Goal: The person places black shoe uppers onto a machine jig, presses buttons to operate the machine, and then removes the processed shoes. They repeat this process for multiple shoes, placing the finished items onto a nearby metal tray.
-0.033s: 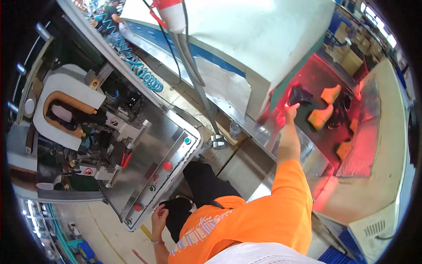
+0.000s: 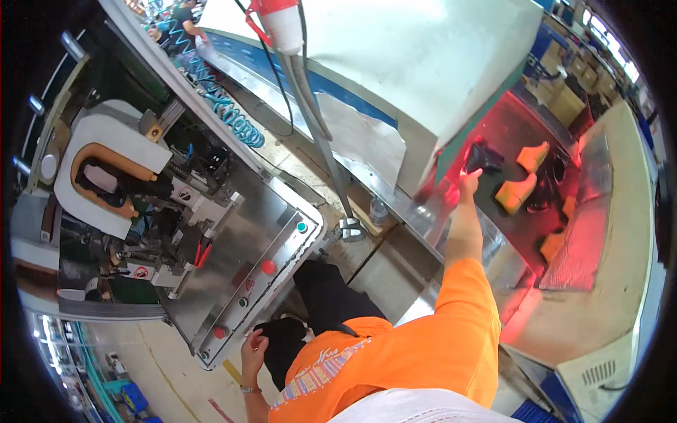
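My right arm stretches out to the right, with my right hand at the near end of a dark shoe lying under red light. The fingers close around that end, partly hidden and tinted red. Just beyond it are an orange-yellow shoe form and another orange-yellow form, with a dark shoe beside them. My left hand hangs low by my black-trousered leg, its fingers loosely bent and a little apart, with nothing seen in them.
On the left stands a machine with a steel table, coloured buttons and a padded U-shaped clamp. A large white housing rises ahead. Grey hoses hang between them. A beige side panel bounds the red-lit bed.
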A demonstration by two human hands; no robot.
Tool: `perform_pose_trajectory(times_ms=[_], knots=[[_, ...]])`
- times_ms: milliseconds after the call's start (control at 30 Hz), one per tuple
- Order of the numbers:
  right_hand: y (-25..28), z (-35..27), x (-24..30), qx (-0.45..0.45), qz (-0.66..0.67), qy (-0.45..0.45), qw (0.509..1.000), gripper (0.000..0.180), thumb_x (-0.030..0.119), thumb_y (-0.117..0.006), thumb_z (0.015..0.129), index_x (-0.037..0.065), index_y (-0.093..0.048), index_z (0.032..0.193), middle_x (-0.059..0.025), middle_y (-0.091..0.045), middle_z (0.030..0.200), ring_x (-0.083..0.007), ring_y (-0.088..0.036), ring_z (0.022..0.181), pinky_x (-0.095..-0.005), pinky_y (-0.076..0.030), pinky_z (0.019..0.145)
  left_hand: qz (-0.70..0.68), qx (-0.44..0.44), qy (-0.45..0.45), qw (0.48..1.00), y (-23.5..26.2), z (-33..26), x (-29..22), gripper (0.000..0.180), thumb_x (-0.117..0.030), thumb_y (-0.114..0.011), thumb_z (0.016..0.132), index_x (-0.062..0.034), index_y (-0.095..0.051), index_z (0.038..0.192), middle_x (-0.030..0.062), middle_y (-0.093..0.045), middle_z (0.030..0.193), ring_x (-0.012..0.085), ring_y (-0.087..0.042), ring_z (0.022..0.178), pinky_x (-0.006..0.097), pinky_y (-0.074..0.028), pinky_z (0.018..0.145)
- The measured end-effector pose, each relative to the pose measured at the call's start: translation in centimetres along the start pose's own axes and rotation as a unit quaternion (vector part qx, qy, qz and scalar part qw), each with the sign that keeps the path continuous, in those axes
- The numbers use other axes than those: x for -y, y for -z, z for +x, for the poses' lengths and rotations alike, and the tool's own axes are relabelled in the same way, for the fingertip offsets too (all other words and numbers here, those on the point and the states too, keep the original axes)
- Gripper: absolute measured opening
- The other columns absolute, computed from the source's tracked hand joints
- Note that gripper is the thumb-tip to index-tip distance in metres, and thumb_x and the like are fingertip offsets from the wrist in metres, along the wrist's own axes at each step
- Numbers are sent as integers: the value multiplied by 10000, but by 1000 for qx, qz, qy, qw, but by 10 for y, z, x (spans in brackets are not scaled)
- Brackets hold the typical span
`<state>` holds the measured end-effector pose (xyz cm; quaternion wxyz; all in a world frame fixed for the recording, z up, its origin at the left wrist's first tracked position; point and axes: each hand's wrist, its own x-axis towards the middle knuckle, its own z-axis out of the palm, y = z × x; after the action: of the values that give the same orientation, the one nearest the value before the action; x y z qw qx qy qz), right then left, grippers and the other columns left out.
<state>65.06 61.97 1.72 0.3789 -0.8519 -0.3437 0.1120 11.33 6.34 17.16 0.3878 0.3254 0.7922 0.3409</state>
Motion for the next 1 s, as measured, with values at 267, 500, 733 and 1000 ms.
perform_pose_trajectory(times_ms=[267,500,733,1000], knots=[[-58,47,-5,19,187,183,965,588,263,-543,785,14,-348,1282,-199,-609,911,-378,-596,763,-439,-463,680,32,-30,29,999,-1,-10,-1,331,-134,-629,783,-35,-558,1091,35,-621,823,111,-584,776,261,-468,721],[-39,38,4,367,524,3,769,465,165,-532,788,7,-427,1213,-58,-555,832,-194,-539,657,-302,-461,593,40,25,22,999,-17,-8,-39,378,-140,-613,797,-50,-516,1151,66,-622,883,121,-596,783,264,-475,714],[-27,10,-44,139,548,89,820,321,6,-467,769,-18,-488,1089,-35,-536,804,-147,-521,698,-237,-441,616,13,-14,-60,998,-33,12,-57,339,-128,-597,809,-37,-531,1129,77,-623,885,132,-603,794,250,-474,731],[28,-325,77,222,392,148,880,136,1,-532,780,-24,-583,904,-73,-591,876,-168,-547,823,-280,-434,776,181,-319,-276,888,-35,62,-84,291,-120,-572,792,-70,-551,1078,116,-538,1064,311,-472,1034,409,-337,909]])
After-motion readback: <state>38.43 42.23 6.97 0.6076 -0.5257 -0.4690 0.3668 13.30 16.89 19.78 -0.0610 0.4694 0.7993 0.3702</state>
